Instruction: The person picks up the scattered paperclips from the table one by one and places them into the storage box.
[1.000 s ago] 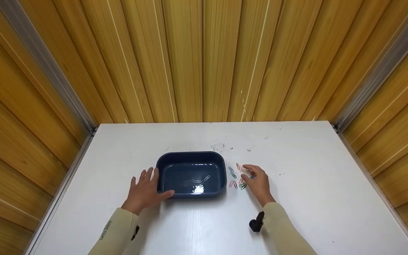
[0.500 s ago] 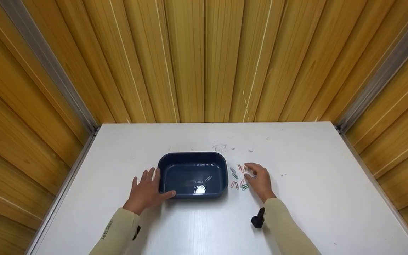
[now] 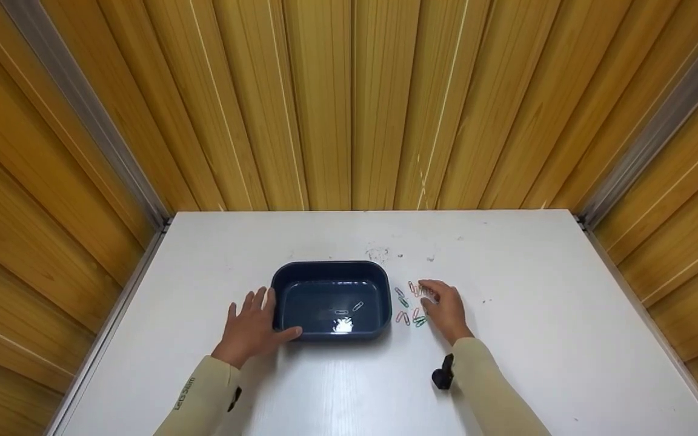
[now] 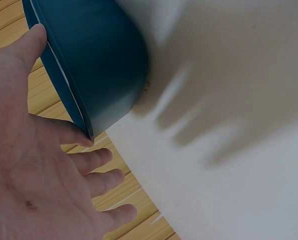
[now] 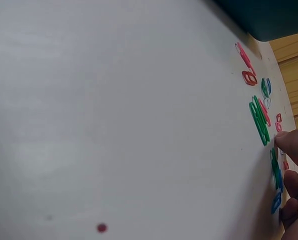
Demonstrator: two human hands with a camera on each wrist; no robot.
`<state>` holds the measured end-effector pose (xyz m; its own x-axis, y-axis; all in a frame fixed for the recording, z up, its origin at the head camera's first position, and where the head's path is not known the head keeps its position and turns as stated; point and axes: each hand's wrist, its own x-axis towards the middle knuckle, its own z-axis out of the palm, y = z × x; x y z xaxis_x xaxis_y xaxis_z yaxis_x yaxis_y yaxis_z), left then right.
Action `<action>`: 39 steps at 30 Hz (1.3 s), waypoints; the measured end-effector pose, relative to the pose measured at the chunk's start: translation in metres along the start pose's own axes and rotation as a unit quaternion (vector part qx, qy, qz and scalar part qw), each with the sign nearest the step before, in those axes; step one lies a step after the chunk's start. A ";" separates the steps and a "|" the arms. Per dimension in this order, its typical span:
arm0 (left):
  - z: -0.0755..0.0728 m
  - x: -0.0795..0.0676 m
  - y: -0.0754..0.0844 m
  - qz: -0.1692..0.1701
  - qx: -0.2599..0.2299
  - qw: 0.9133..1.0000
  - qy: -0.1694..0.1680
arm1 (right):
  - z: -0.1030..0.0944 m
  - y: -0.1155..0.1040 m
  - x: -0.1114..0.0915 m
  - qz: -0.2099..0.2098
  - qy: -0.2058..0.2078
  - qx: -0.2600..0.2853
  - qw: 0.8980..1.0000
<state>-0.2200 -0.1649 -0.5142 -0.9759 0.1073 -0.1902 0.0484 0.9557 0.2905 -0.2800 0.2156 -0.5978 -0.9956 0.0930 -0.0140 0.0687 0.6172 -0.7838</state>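
A dark blue rectangular basin (image 3: 312, 297) stands on the table, with two pale paper clips (image 3: 358, 306) on its bottom. My left hand (image 3: 249, 332) spreads its fingers along the basin's left side; its thumb (image 4: 35, 42) and index finger touch the rim in the left wrist view. Just right of the basin lie several coloured paper clips, among them green clips (image 5: 259, 122) and a red clip (image 5: 249, 78). Over the right part of these clips hovers my right hand (image 3: 448, 310), thumb and index finger bent and apart. Its other fingers partly hide a few clips.
The white table (image 3: 337, 387) carries dark smudges behind the basin (image 3: 378, 253). Wood-patterned panels (image 3: 325, 109) rise beyond its back edge and at both sides. A black device (image 3: 443, 379) sits at the right sleeve.
My right hand has shifted slightly right and its thumb has drawn back, so more clips show beside it. The left hand keeps its place at the basin. The view has moved a little.
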 end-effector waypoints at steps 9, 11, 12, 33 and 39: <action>0.000 0.000 0.001 0.008 0.004 1.000 0.001 | -0.002 0.005 -0.004 -0.020 0.034 -0.006 0.999; 0.000 0.000 0.001 0.008 0.003 1.000 0.000 | -0.002 0.006 -0.005 -0.028 0.041 -0.006 0.999; -0.001 0.000 0.001 0.008 0.003 1.000 0.000 | -0.003 0.007 -0.006 -0.030 0.043 -0.007 0.999; 0.001 0.000 -0.002 0.009 0.002 1.000 -0.003 | -0.014 0.019 -0.017 0.036 0.061 0.050 0.996; 0.002 0.000 -0.001 0.010 -0.001 1.000 0.000 | -0.010 0.018 -0.016 0.017 0.070 0.038 0.997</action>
<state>-0.2199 -0.1654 -0.5167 -0.9748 0.1266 -0.1837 0.0680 0.9528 0.2958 -0.2623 0.2331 -0.6057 -0.9738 0.2237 0.0414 0.0915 0.5519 -0.8289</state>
